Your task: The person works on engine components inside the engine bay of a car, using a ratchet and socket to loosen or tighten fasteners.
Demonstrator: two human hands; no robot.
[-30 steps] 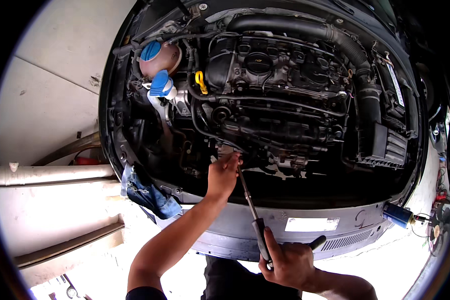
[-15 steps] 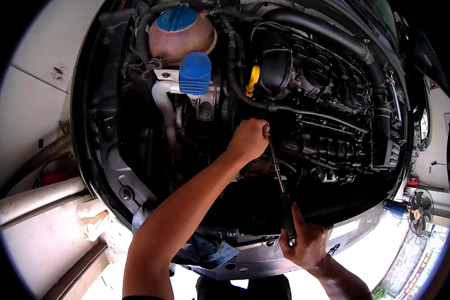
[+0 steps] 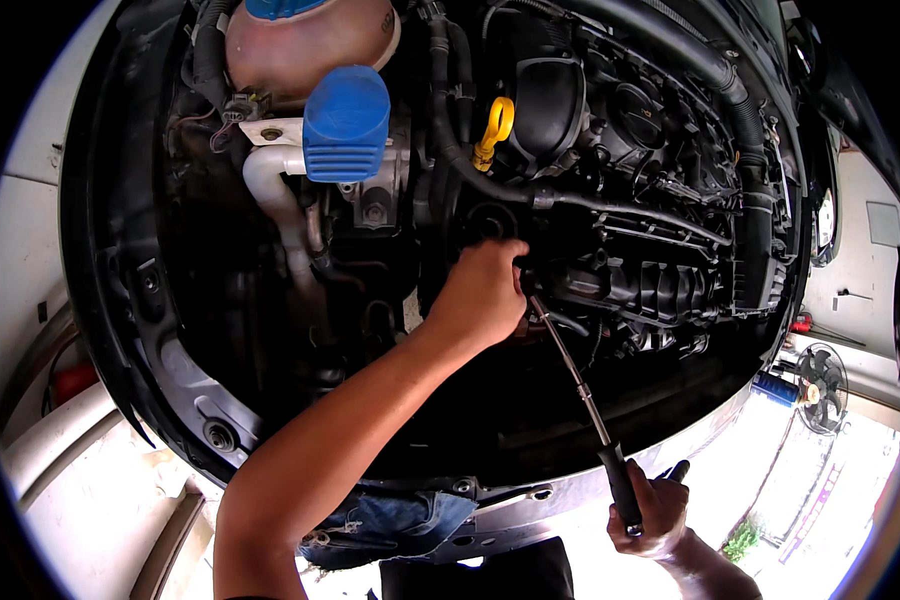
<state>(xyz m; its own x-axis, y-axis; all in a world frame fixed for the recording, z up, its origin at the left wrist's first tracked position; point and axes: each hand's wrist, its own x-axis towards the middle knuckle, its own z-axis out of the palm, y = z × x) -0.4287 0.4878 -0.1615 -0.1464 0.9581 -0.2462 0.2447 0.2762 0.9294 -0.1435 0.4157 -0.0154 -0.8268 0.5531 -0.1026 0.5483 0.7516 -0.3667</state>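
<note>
My left hand [image 3: 482,290] is closed in the dark engine bay, just left of the upper end of a long steel-shafted tool [image 3: 570,375]; what its fingertips hold is hidden. My right hand [image 3: 652,515] grips that tool's black handle low at the right, over the front edge of the bay; a second dark handle pokes out beside the fingers. Above my left hand are a yellow dipstick loop [image 3: 500,122], a blue reservoir cap [image 3: 345,125] and black hoses. The black engine [image 3: 630,280] extends to the right.
A pinkish coolant tank [image 3: 310,55] sits at the upper left. A blue cloth [image 3: 390,522] lies on the near body edge. A fan [image 3: 822,385] and a blue can [image 3: 776,388] stand at the right. Pale pipes [image 3: 50,450] run at the lower left outside the car.
The view has shifted and turned, with the reservoirs now larger. My right hand and the tool's handle sit farther right and lower than half a second ago, so the shaft slants more.
</note>
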